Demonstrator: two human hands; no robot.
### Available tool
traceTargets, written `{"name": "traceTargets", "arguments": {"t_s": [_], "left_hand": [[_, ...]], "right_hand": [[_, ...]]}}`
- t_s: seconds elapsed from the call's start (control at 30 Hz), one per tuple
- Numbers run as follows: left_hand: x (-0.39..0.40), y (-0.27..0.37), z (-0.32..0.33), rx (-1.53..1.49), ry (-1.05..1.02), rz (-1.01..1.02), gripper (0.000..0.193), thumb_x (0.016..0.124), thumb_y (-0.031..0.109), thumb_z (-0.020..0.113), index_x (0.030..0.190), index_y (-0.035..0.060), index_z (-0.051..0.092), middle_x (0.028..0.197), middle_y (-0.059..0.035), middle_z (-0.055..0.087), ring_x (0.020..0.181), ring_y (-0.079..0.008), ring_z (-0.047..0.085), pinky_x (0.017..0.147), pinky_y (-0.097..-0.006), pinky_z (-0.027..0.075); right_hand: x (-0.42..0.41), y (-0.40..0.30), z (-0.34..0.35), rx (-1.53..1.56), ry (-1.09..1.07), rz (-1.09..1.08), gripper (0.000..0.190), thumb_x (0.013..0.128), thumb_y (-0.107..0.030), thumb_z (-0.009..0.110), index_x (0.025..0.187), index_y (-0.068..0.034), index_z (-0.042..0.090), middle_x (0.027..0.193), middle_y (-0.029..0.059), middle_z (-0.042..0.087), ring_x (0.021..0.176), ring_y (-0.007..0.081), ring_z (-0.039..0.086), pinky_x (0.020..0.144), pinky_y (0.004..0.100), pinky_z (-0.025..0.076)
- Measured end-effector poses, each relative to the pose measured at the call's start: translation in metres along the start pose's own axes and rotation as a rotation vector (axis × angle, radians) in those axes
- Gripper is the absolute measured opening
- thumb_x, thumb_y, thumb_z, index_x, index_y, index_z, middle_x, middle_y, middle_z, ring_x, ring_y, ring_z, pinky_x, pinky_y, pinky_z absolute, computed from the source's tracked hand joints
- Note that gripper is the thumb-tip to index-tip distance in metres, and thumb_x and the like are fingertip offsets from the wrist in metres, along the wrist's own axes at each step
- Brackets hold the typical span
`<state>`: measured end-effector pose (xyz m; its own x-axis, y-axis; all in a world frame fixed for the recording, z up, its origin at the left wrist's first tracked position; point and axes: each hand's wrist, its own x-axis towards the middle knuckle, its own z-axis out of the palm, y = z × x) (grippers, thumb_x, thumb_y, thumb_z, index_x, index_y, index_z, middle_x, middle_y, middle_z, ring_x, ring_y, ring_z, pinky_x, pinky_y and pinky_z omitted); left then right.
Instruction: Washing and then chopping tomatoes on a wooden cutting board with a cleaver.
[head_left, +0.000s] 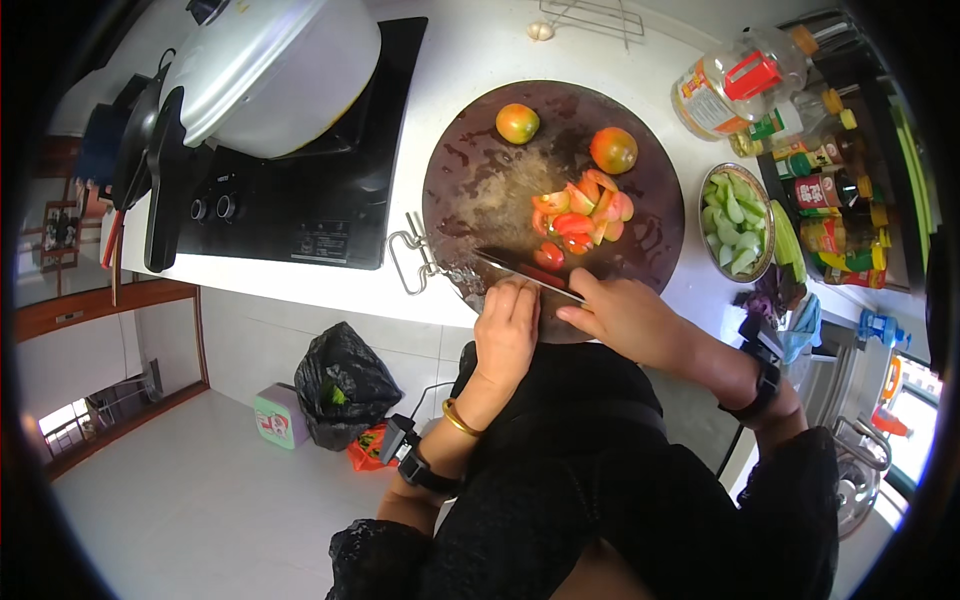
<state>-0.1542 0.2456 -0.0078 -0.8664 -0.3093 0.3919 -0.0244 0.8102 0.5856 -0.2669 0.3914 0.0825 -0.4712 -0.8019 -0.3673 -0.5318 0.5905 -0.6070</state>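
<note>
My right hand (637, 319) grips a kitchen knife (516, 268), whose blade slants across the near part of a round dark cutting board (465, 169). Close against the blade, my left hand (507, 330) rests on the board with its fingers curled down. Whatever lies under those fingers is hidden. Beyond the knife is a heap of cut tomato wedges (574, 223), with one piece (550, 256) nearest the blade. Two whole tomatoes, one orange-green (517, 124) and one redder (613, 151), sit on the far side of the board.
Left is a black cooktop (292, 202) bearing a large white pot (300, 82). Right stand a bowl of sliced green vegetable (735, 217) and several bottles (817, 191). A metal rack (415, 255) touches the board's left edge. Garlic (539, 31) lies behind; a black bag (345, 390) sits below the counter.
</note>
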Motion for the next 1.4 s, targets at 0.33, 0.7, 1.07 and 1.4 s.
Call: {"name": "traceTargets", "arguments": {"t_s": [0.33, 0.7, 1.07, 1.4], "left_hand": [[-0.004, -0.003, 0.002, -0.048, 0.070, -0.068, 0.012, 0.082, 0.003, 0.070, 0.092, 0.0026, 0.063, 0.094, -0.0116, 0.061, 0.084, -0.0303, 0.060, 0.071, -0.0385, 0.051], [-0.001, 0.003, -0.004, 0.017, 0.062, -0.071, 0.009, 0.082, 0.002, 0.069, 0.088, 0.0026, 0.063, 0.090, -0.0106, 0.062, 0.079, -0.0291, 0.061, 0.067, -0.0379, 0.052], [-0.005, -0.005, -0.003, -0.091, 0.082, -0.098, 0.013, 0.080, 0.000, 0.072, 0.090, 0.0028, 0.064, 0.091, -0.0100, 0.064, 0.084, -0.0292, 0.062, 0.073, -0.0363, 0.051], [-0.002, -0.006, -0.007, -0.082, 0.067, -0.076, 0.013, 0.080, 0.000, 0.073, 0.089, 0.0032, 0.064, 0.088, -0.0099, 0.064, 0.079, -0.0300, 0.059, 0.070, -0.0378, 0.049]], "right_hand": [[-0.021, 0.001, -0.015, 0.085, 0.042, 0.024, 0.035, 0.097, -0.037, 0.056, 0.095, -0.003, 0.045, 0.071, 0.0202, 0.062, 0.071, 0.0431, 0.061, 0.061, 0.0512, 0.046], [-0.008, -0.006, -0.011, -0.032, -0.052, -0.026, 0.035, 0.097, -0.036, 0.055, 0.097, -0.003, 0.045, 0.071, 0.0213, 0.063, 0.069, 0.0431, 0.062, 0.061, 0.0520, 0.047], [-0.015, 0.015, -0.017, 0.073, -0.005, -0.004, 0.037, 0.098, -0.037, 0.054, 0.095, -0.002, 0.044, 0.069, 0.0224, 0.061, 0.068, 0.0446, 0.060, 0.060, 0.0523, 0.044], [-0.027, -0.011, -0.023, 0.058, 0.005, -0.044, 0.039, 0.097, -0.039, 0.055, 0.093, -0.002, 0.045, 0.065, 0.0218, 0.059, 0.065, 0.0436, 0.060, 0.056, 0.0515, 0.044]]}}
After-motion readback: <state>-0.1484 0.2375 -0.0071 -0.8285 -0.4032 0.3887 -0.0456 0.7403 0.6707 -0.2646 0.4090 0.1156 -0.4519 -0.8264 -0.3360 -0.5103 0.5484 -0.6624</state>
